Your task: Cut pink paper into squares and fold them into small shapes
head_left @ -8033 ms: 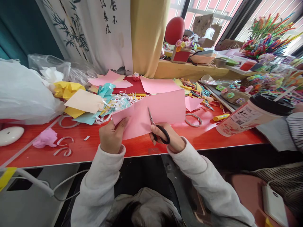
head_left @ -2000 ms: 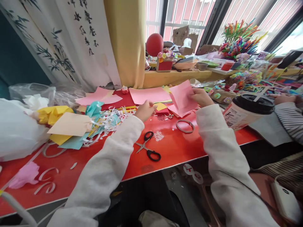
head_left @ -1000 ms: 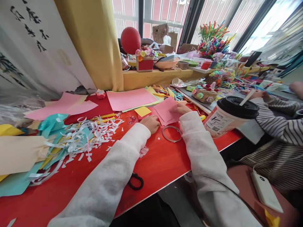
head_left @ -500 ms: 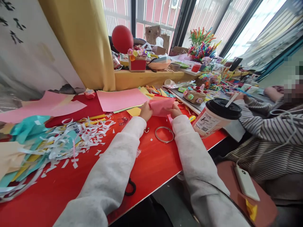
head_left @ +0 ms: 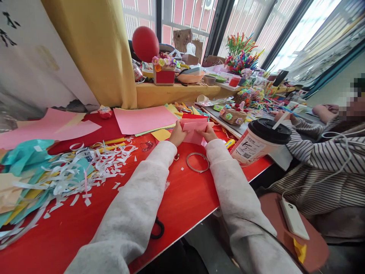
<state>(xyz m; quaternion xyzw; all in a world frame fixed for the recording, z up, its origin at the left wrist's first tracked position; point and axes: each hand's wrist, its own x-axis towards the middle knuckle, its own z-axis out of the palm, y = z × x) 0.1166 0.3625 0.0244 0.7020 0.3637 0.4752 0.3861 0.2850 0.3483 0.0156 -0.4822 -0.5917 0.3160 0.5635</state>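
Observation:
A piece of pink paper [head_left: 195, 131] is stretched between my two hands above the red table [head_left: 182, 194]. It looks folded, with one layer standing over another. My left hand [head_left: 178, 134] grips its left side, fingers closed on it. On the right side my right hand [head_left: 209, 133] pinches the paper too. Behind the pink piece a strip of brighter red [head_left: 194, 116] shows. Just below my hands lies a thin metal ring [head_left: 197, 162]. A small yellow paper square [head_left: 161, 134] is left of my left hand.
Shredded white paper strips [head_left: 105, 163] and teal tissue [head_left: 27, 154] cover the left side. Large pink sheets [head_left: 145, 121] lie behind. A lidded drink cup [head_left: 256, 144] stands beside my right forearm. Further right sits a person in a striped sleeve [head_left: 310, 146]. A black loop [head_left: 157, 228] lies near the front edge.
The pink paper has turned from a single tilted flap to showing a folded layer above another. Both hands stay on it. My view has shifted slightly.

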